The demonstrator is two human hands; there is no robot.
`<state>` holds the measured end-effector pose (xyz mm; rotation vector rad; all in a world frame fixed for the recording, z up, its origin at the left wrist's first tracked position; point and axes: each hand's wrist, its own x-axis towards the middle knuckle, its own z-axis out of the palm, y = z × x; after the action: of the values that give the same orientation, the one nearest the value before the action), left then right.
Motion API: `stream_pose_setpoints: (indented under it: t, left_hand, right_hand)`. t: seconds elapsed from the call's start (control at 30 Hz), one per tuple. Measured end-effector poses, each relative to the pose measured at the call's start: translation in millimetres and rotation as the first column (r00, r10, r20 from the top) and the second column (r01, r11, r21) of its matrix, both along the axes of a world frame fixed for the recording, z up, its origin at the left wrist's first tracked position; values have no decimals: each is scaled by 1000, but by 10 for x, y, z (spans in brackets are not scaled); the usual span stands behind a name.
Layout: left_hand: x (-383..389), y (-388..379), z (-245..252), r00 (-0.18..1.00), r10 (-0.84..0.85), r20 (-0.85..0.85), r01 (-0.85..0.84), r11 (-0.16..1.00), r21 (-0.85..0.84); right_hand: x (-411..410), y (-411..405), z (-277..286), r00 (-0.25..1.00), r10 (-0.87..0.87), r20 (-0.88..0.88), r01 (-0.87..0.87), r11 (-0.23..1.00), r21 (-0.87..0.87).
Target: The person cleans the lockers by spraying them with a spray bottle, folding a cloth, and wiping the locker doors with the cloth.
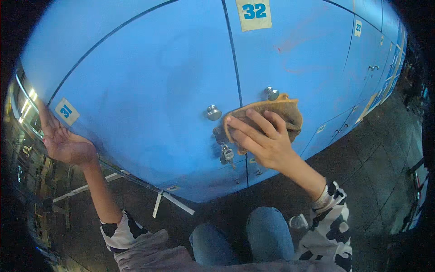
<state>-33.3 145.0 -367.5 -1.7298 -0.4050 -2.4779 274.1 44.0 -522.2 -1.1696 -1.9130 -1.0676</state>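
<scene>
My right hand (266, 141) presses a brown cloth with an orange edge (293, 117) flat against a blue cabinet door (278, 61), its fingers spread over the fabric. The cloth lies across the seam beside the left-hand door (146, 85). One round metal knob (213, 112) sits just left of the cloth, and another knob (272, 92) touches or nearly touches its top edge. Below the left knob, keys (227, 155) hang at a lock. At the cabinet's left edge, my left hand (68, 144) rests with palm turned up and fingers extended; it grips no loose object.
Pale number labels (254, 15) mark the doors. More blue doors with small knobs (373, 68) run off to the right. White metal legs (112, 177) stand on the dark tiled floor (370, 180) at lower left. A clear cup-like object (299, 221) sits beside my knee (270, 234).
</scene>
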Motion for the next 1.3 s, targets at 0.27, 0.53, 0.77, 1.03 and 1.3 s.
stream_pose_setpoints:
  t: [0.27,0.53,0.77,1.03,1.3]
  left_hand:
    - [-41,32,-31,999,45,-9,-45,999,12]
    - [-50,33,1,999,32,-18,-31,999,20]
    - [-29,54,-18,999,33,13,-33,999,-13]
    - [-44,-13,18,1000,0,24,1,1000,-7]
    - [-92,32,-7,1000,-4,31,4,1000,11]
  right_hand:
    - [-45,6,424,962,169,214,-142,981,-136]
    - [-136,14,381,974,158,159,-144,985,-96]
    - [-234,-11,-69,977,-62,-206,67,998,19]
    - [-350,60,363,974,-70,-215,91,992,90]
    - [-434,38,706,957,-11,-290,35,996,77]
